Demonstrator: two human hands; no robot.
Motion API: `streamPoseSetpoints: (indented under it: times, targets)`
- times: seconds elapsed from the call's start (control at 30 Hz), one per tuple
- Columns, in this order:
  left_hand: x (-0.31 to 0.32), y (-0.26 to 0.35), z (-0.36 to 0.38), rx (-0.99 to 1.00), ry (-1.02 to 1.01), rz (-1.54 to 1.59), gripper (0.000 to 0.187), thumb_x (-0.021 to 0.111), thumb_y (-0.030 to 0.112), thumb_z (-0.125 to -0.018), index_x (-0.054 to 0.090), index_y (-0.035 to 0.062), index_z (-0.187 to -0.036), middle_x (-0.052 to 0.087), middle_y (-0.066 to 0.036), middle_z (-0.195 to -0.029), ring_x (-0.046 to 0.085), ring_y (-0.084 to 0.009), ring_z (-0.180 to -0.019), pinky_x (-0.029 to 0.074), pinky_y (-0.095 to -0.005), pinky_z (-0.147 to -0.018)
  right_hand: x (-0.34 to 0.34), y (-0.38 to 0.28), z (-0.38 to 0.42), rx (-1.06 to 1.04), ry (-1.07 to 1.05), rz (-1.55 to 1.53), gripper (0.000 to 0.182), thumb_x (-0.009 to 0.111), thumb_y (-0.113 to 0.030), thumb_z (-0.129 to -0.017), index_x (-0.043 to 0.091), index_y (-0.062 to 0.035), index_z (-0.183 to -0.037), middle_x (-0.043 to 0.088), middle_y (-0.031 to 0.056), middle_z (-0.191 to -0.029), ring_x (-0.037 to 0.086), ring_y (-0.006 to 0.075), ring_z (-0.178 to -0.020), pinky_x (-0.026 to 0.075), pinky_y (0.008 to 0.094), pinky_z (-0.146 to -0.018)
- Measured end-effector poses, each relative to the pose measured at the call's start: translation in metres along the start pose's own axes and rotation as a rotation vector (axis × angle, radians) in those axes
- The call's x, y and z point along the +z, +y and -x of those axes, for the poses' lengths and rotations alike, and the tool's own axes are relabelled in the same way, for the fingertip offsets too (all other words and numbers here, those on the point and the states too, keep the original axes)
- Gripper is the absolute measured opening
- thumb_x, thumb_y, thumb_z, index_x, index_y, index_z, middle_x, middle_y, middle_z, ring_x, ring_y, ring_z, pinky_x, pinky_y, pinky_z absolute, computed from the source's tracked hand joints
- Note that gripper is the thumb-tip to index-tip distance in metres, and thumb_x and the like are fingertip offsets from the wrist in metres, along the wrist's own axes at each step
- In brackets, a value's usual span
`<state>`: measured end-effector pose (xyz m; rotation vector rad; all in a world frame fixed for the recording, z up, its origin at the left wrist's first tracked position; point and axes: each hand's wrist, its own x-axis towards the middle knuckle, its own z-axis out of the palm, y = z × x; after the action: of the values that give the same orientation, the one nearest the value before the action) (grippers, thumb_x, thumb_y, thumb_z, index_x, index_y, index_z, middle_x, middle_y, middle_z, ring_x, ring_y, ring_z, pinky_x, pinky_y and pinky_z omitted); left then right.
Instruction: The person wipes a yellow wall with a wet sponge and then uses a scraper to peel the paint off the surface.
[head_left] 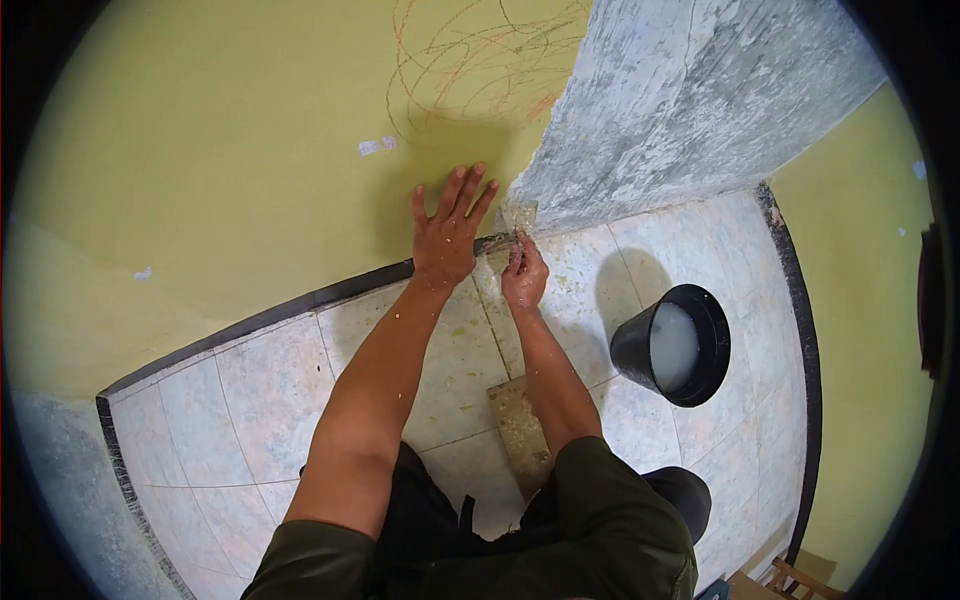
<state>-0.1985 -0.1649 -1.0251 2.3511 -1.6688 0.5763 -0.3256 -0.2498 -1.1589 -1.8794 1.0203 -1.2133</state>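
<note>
My left hand (447,238) presses flat on the yellow-green wall (250,150) with its fingers spread, low down near the dark skirting. To its right, my right hand (526,277) is closed around a scraper (519,215). The scraper's wide blade is covered in paint flakes and meets the wall's foot, at the edge where the paint ends. Beyond that edge the wall is stripped to a patchy grey-white surface (690,110). Its handle is mostly hidden in my fingers. Paint flakes cling to both hands and forearms.
A black bucket (632,345) with cloudy liquid stands on the tiled floor (270,400) to the right. A flake-strewn board (517,430) lies below my right forearm. Paint chips litter the tiles. Crayon-like scribbles (480,60) mark the wall. A wooden item (800,580) shows bottom right.
</note>
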Motion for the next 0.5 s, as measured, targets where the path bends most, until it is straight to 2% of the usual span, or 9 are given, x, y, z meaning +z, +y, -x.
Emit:
streamPoseSetpoints:
  times: [0.17, 0.23, 0.3, 0.33, 0.37, 0.43, 0.47, 0.5]
  targets:
    - [0.004, -0.004, -0.003, 0.005, -0.002, 0.003, 0.093, 0.064, 0.005, -0.075, 0.033, 0.0353, -0.158, 0.017, 0.005, -0.170, 0.018, -0.0190, -0.155, 0.002, -0.0633, -0.118, 0.000, -0.008, -0.009, -0.051, 0.004, 0.037, 0.037, 0.059, 0.001, -0.091, 0.066, -0.0034, -0.126, 0.071, 0.0237, -0.112, 0.071, 0.0406, -0.098, 0.058, 0.0422, -0.080]
    - [0.007, -0.003, 0.000, 0.019, 0.041, -0.050, 0.093, 0.063, 0.006, -0.075, 0.034, 0.0339, -0.158, 0.021, 0.004, -0.169, 0.020, -0.0180, -0.155, 0.000, -0.0615, -0.119, 0.004, -0.008, -0.011, -0.062, 0.008, 0.030, 0.036, 0.059, 0.001, -0.091, 0.065, -0.0024, -0.126, 0.071, 0.0237, -0.112, 0.071, 0.0404, -0.097, 0.058, 0.0415, -0.078]
    - [0.010, -0.003, 0.003, 0.014, 0.062, -0.075, 0.092, 0.063, 0.006, -0.075, 0.034, 0.0320, -0.158, 0.024, 0.004, -0.168, 0.021, -0.0173, -0.154, -0.001, -0.0599, -0.119, 0.007, -0.033, -0.034, -0.102, 0.115, -0.073, 0.034, 0.059, 0.001, -0.093, 0.064, -0.0008, -0.126, 0.071, 0.0228, -0.110, 0.071, 0.0401, -0.090, 0.056, 0.0409, -0.071]
    - [0.009, -0.005, -0.001, 0.020, 0.108, -0.108, 0.091, 0.063, 0.006, -0.075, 0.034, 0.0302, -0.158, 0.027, 0.004, -0.167, 0.023, -0.0165, -0.154, -0.001, -0.0584, -0.119, 0.012, -0.030, -0.046, -0.105, 0.146, -0.105, 0.033, 0.059, -0.001, -0.095, 0.063, -0.0006, -0.128, 0.070, 0.0218, -0.105, 0.070, 0.0396, -0.082, 0.053, 0.0423, -0.065]
    - [0.009, -0.007, 0.002, 0.028, 0.105, -0.112, 0.091, 0.063, 0.006, -0.075, 0.034, 0.0302, -0.158, 0.027, 0.004, -0.167, 0.023, -0.0165, -0.154, -0.001, -0.0584, -0.119, 0.013, -0.032, -0.042, -0.098, 0.152, -0.108, 0.033, 0.059, -0.001, -0.095, 0.063, -0.0006, -0.128, 0.070, 0.0218, -0.105, 0.070, 0.0396, -0.082, 0.053, 0.0423, -0.065]
    - [0.009, -0.009, 0.001, 0.025, 0.167, -0.051, 0.090, 0.060, 0.004, -0.078, 0.032, 0.0293, -0.159, 0.019, 0.010, -0.169, 0.016, -0.0110, -0.155, 0.004, -0.0550, -0.121, 0.011, -0.039, -0.038, -0.164, 0.201, -0.112, 0.034, 0.059, -0.001, -0.095, 0.062, -0.0004, -0.129, 0.070, 0.0227, -0.105, 0.070, 0.0397, -0.081, 0.054, 0.0430, -0.066]
    - [0.008, -0.008, 0.001, 0.035, 0.180, -0.053, 0.090, 0.060, 0.004, -0.078, 0.032, 0.0293, -0.159, 0.019, 0.010, -0.169, 0.016, -0.0110, -0.155, 0.004, -0.0550, -0.121, 0.011, -0.039, -0.025, -0.151, 0.217, -0.078, 0.028, 0.060, -0.002, -0.096, 0.063, 0.0005, -0.124, 0.070, 0.0229, -0.102, 0.069, 0.0344, -0.074, 0.053, 0.0378, -0.068]
    - [0.007, -0.008, 0.003, 0.035, 0.163, -0.039, 0.090, 0.060, 0.004, -0.077, 0.032, 0.0287, -0.159, 0.020, 0.010, -0.169, 0.017, -0.0109, -0.155, 0.005, -0.0539, -0.122, 0.012, -0.026, -0.006, -0.155, 0.234, -0.084, 0.028, 0.060, -0.002, -0.096, 0.063, 0.0005, -0.124, 0.070, 0.0229, -0.102, 0.069, 0.0344, -0.074, 0.053, 0.0378, -0.068]
